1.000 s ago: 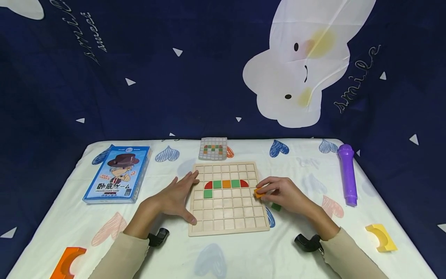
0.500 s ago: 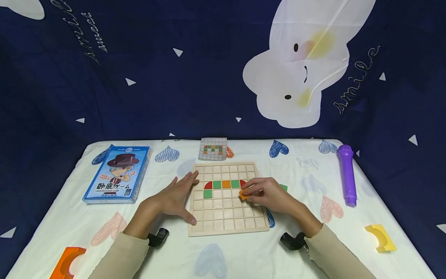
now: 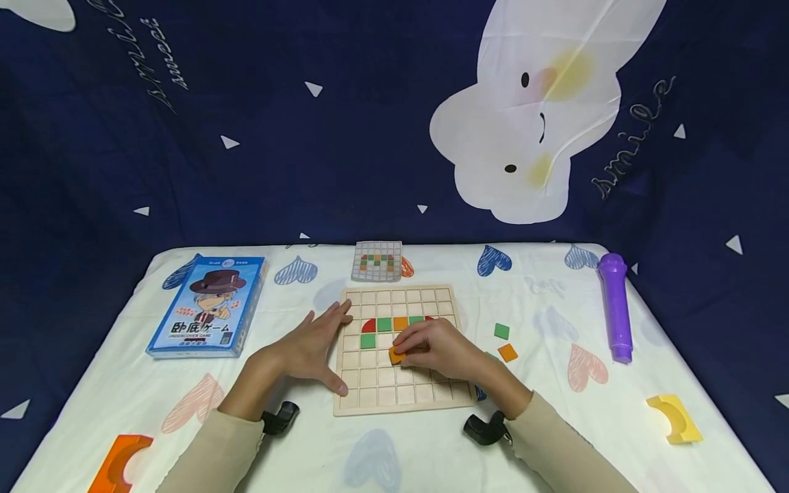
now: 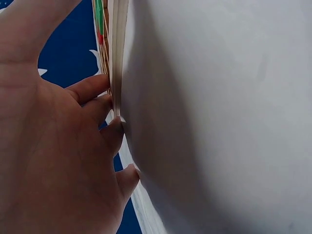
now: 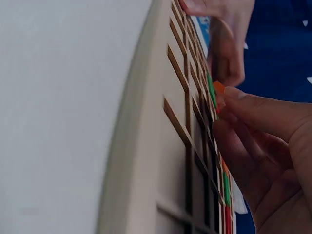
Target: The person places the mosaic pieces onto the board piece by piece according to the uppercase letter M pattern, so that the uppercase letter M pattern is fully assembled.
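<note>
My right hand (image 3: 445,349) pinches a small orange square tile (image 3: 396,355) over the middle of a wooden grid board (image 3: 370,408). In the right wrist view the same orange tile (image 5: 219,87) shows between thumb and fingertips. Spread fingers of my left hand (image 3: 307,350) rest along the board's left edge, the thumb near its front corner. On the board lie a red quarter-round tile (image 3: 368,326), a green tile (image 3: 384,325) and an orange tile (image 3: 401,324) in a row. Another green tile (image 3: 368,340) sits below. My right fingers partly cover the row's right end.
A pattern card (image 3: 377,261) lies behind the board. Right of it are a loose green tile (image 3: 502,331), an orange tile (image 3: 508,352) and another tile mostly hidden. Around stand a blue game box (image 3: 206,308), purple microphone-shaped stick (image 3: 615,308), yellow arch block (image 3: 676,419) and orange arch block (image 3: 118,462).
My right hand has carried the orange tile leftward from the board's right edge to its middle, uncovering loose tiles on the cloth. My left hand has stayed in place.
</note>
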The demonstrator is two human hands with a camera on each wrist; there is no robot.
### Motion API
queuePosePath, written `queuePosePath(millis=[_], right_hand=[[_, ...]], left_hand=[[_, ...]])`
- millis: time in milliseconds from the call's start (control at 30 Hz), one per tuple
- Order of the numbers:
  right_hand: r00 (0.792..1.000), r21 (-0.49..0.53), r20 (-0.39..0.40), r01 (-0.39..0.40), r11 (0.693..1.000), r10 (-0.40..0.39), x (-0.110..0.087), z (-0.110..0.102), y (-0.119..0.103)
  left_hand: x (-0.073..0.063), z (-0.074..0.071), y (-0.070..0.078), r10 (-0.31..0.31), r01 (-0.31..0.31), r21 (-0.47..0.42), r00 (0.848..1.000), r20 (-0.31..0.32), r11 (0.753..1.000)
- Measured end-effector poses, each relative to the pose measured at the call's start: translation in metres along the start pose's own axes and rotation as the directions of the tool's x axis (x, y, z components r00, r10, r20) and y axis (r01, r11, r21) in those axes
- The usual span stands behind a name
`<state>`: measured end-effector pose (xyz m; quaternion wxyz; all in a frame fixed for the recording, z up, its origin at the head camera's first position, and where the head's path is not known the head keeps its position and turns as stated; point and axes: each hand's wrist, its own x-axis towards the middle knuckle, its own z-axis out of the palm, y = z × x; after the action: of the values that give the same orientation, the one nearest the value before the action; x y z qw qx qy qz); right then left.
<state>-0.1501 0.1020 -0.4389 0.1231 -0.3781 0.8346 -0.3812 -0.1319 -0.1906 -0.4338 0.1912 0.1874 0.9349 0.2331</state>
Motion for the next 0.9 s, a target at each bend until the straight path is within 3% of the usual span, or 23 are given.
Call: queuePosePath(millis=[400,900], right_hand=[[0.999,-0.072,0.053,0.014,0.997,-0.010,0.018,0.021,-0.013],[0.998,-0.177,0.028,0.069,0.982,-0.065,0.031,0.032,-0.025]], left_hand=[[0.001,-0.001,0.000,0.004,-0.004,0.020,1.000,0.002,1.000],[0.000,-0.003,0.002,0.024,-0.024,0.019,1.000,-0.006,1.000]])
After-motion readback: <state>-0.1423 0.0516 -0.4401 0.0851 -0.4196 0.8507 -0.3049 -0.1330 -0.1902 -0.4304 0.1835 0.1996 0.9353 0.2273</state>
